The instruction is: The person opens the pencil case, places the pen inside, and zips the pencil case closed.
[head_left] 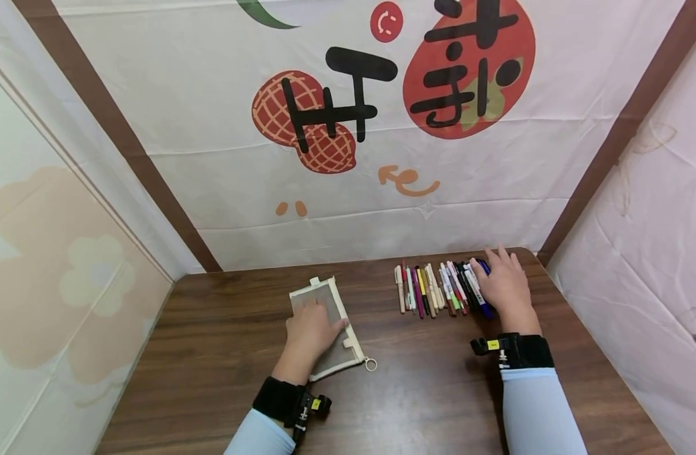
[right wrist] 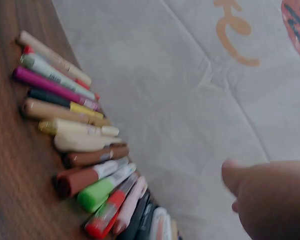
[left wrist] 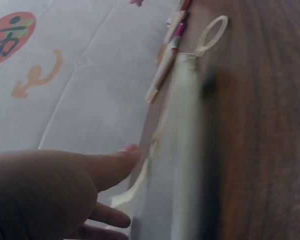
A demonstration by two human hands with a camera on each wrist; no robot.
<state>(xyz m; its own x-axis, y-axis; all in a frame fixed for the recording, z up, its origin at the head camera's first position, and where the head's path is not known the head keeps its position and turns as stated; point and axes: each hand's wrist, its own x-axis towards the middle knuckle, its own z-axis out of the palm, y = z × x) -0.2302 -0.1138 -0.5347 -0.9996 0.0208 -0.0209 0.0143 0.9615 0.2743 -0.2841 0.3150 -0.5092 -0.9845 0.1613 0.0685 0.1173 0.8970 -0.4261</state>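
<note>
Right now my left hand lies flat on the mesh pencil pouch, which sits a little left of centre in the lower half of the head view, on the brown wooden table. The pouch runs at a slant, its upper end toward the wall and its zipper ring at the lower right corner. My palm covers the middle of it; the fingers are stretched out and relaxed, pressing down rather than gripping. From the left wrist view I see those fingers straight along the pouch's cream edge, with the ring near the top of that frame.

Over at the right of the head view, my right hand rests on the right end of a row of pens and markers laid side by side just under the back wall. My forearm comes up from the lower right in a pale blue sleeve, with a black wrist strap above it. The fingers are extended and spread over the dark pens at that end; whether any pen is pinched beneath them I cannot tell. In the right wrist view the row fills the left side.
</note>
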